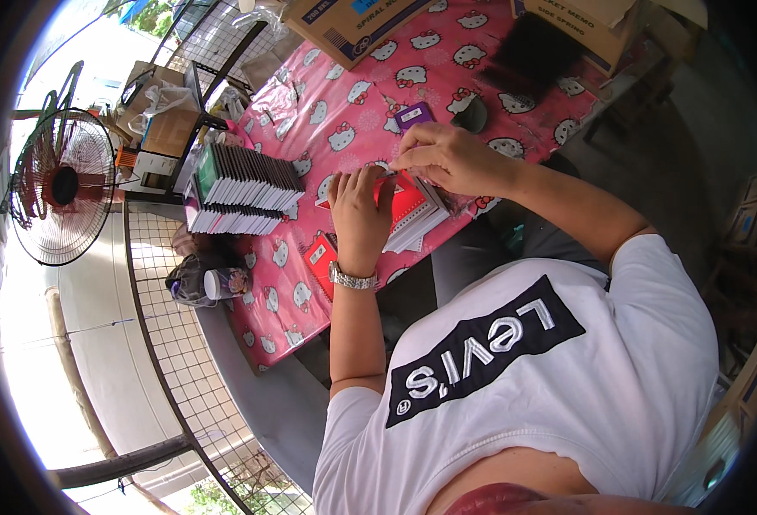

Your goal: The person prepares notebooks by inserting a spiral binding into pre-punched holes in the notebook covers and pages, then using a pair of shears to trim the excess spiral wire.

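Note:
A red-covered notebook (409, 202) lies on top of a small stack of white-edged pads (419, 227), close to the table's near edge. My left hand (361, 206) rests at its left side, fingers bent over the cover's far edge. My right hand (455, 160) is at the far edge, with thumb and fingers pinched together beside the left fingertips. Whatever sits in that pinch is too small to make out. Another red notebook (321, 260) lies partly under my left wrist. Beyond my right hand are a small purple packet (414, 116) and a dark rounded object (470, 112).
Tall stacked notebooks (243, 184) stand at the table's left. A black bristly heap (534, 50) lies far right, near cardboard boxes (357, 30). A cup (226, 283) sits by the left edge, next to wire mesh (168, 292). A fan (63, 185) stands beyond it.

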`<state>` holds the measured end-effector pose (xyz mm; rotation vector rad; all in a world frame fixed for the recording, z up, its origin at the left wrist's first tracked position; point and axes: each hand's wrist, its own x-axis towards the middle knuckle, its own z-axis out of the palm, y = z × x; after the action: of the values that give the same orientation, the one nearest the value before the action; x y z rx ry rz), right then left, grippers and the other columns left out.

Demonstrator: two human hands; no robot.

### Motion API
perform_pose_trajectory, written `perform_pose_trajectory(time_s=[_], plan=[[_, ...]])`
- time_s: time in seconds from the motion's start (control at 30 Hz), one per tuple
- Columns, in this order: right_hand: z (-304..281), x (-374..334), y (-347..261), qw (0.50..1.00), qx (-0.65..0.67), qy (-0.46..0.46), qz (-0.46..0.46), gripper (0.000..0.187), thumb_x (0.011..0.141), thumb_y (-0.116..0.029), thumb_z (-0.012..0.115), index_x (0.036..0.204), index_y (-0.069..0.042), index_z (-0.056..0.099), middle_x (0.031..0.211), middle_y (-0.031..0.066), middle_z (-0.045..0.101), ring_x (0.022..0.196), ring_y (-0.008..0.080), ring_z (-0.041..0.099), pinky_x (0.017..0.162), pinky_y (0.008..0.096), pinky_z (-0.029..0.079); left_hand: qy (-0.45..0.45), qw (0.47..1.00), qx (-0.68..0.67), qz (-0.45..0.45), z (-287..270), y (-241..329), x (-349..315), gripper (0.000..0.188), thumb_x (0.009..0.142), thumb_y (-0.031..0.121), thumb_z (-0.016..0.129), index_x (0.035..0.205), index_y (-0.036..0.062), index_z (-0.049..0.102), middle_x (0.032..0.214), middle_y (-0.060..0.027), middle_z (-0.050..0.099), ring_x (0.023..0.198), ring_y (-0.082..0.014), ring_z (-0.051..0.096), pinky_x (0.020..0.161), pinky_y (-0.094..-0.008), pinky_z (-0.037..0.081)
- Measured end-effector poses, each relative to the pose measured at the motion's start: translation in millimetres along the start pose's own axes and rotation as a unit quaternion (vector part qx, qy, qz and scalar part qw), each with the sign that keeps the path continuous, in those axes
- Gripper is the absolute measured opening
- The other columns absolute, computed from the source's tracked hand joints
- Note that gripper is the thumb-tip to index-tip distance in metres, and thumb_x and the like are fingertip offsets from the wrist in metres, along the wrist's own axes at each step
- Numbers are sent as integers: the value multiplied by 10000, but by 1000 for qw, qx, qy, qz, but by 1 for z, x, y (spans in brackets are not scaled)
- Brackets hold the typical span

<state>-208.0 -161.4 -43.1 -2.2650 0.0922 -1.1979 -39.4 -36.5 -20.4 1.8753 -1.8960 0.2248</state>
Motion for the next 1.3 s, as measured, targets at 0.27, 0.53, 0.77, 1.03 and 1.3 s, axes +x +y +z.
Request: perform_pose_trajectory(time_s=[0.27, 0.53, 0.77, 1.03, 1.3], plan=[[-3, 0, 11, 976, 158, -68, 134, 232, 879, -44, 648, 1109, -61, 673, 940, 129, 686, 907, 318, 673, 764, 386, 539, -4, 1000, -22, 15, -2, 4, 3, 220, 863, 114, 660, 1072, 69, 610, 970, -84, 670, 922, -303, 604, 977, -446, 378], [-3, 19, -1, 936, 124, -177, 279, 240, 968, -247, 599, 1091, -41, 599, 1055, 163, 665, 956, 307, 662, 751, 377, 541, -24, 999, -16, 18, -14, 2, -15, 203, 882, 108, 642, 1079, 81, 602, 1005, -56, 669, 947, -270, 611, 1002, -451, 350], [16, -86, 187, 846, -436, -136, 276, 527, 786, -454, 704, 1066, -9, 671, 1158, 201, 657, 1120, 298, 621, 962, 412, 473, 10, 994, 103, 38, -9, 12, -7, 235, 878, 195, 688, 1103, 141, 648, 1067, -24, 662, 1096, -273, 566, 1088, -540, 268], [-30, 56, 34, 747, 467, -383, 276, 457, 809, -234, 657, 1213, -21, 640, 1043, 34, 655, 957, 110, 557, 866, 267, 426, -26, 998, 14, -50, -3, -11, -21, 312, 768, 317, 797, 980, 120, 683, 986, -12, 635, 1021, -270, 534, 878, -452, 373], [-31, 56, 42, 739, 463, -363, 328, 488, 813, -253, 647, 1235, -11, 613, 1092, 55, 648, 999, 151, 595, 874, 302, 456, -23, 999, -22, -33, -5, 0, -6, 302, 740, 201, 811, 969, 78, 658, 988, -73, 621, 984, -300, 554, 861, -443, 416]])
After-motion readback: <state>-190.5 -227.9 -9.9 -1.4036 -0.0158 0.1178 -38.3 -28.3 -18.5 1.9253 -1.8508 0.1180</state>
